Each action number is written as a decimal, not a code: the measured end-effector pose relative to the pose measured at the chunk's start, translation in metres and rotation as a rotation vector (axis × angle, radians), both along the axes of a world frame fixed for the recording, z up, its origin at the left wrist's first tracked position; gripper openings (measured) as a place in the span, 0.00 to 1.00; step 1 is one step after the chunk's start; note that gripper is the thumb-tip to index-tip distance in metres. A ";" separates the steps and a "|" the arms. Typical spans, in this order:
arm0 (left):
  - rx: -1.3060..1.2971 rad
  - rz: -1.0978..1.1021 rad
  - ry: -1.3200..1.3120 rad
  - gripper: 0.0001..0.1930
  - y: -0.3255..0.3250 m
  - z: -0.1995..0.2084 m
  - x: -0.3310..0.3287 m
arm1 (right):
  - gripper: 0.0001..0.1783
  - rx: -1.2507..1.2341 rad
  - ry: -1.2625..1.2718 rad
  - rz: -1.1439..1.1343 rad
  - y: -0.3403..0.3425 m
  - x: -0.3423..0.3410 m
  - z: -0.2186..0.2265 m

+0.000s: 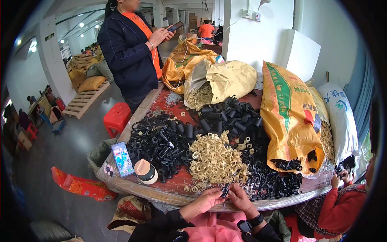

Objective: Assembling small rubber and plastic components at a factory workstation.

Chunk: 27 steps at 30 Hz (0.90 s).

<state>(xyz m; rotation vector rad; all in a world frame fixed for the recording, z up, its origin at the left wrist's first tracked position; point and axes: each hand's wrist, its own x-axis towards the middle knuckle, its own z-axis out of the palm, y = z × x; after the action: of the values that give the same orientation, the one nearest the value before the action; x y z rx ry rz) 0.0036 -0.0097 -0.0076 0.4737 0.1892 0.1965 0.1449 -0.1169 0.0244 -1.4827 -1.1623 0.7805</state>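
At the table's front edge, a small black plastic fitting is pinched between the fingertips of my left hand and my right hand. Its fine detail is too small to make out. Just beyond my hands lies a heap of cream-coloured plastic clips. A spread of small black plastic parts reaches close to my right hand. To the left is a pile of black clamp-like parts, and behind the clips are short black tubes.
A lidded cup and a lit phone stand at the table's left. Sacks of parts, one orange and one tan, lie at the back and right. A person stands at the far left; a co-worker's hand is at right.
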 end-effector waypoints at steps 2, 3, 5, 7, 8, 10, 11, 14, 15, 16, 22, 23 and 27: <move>-0.012 0.009 -0.023 0.11 -0.001 0.002 0.000 | 0.03 0.009 0.105 -0.006 -0.001 -0.003 0.001; -0.011 0.037 -0.008 0.10 -0.001 0.004 0.000 | 0.04 0.018 0.210 -0.013 -0.001 -0.005 0.003; -0.009 0.092 0.022 0.09 -0.002 0.006 0.001 | 0.04 0.026 0.314 -0.019 -0.001 -0.008 0.003; -0.016 0.106 0.004 0.09 -0.001 0.001 0.001 | 0.04 0.102 0.300 -0.047 0.001 -0.011 0.003; -0.023 0.120 -0.014 0.09 -0.001 -0.001 0.000 | 0.04 0.140 0.293 -0.061 0.001 -0.012 0.003; -0.030 0.134 -0.032 0.09 0.000 -0.005 0.000 | 0.05 0.092 0.237 -0.072 -0.002 -0.009 -0.002; -0.029 0.131 -0.028 0.09 0.000 -0.006 -0.001 | 0.05 0.044 0.182 -0.083 -0.003 -0.007 -0.006; -0.028 0.124 -0.020 0.09 0.000 -0.007 -0.001 | 0.07 -0.026 0.116 -0.112 -0.005 -0.007 -0.011; -0.031 0.125 -0.015 0.09 0.000 -0.008 -0.001 | 0.08 -0.046 0.106 -0.127 -0.005 -0.008 -0.012; -0.033 0.125 -0.011 0.09 -0.001 -0.008 0.000 | 0.09 -0.065 0.096 -0.143 -0.005 -0.009 -0.013; -0.041 0.119 0.014 0.09 0.000 -0.014 -0.002 | 0.10 -0.048 -0.071 -0.066 -0.005 -0.006 -0.013; -0.038 0.118 0.021 0.09 0.000 -0.012 -0.002 | 0.10 -0.032 -0.105 -0.022 -0.005 -0.006 -0.007; -0.029 0.108 0.024 0.09 0.000 -0.010 -0.002 | 0.09 -0.042 -0.062 0.004 -0.006 -0.002 -0.010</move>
<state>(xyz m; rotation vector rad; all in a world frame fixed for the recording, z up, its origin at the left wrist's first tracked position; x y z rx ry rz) 0.0012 -0.0095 -0.0174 0.4375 0.2412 0.2934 0.1424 -0.1233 0.0140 -1.5492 -1.2025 0.7700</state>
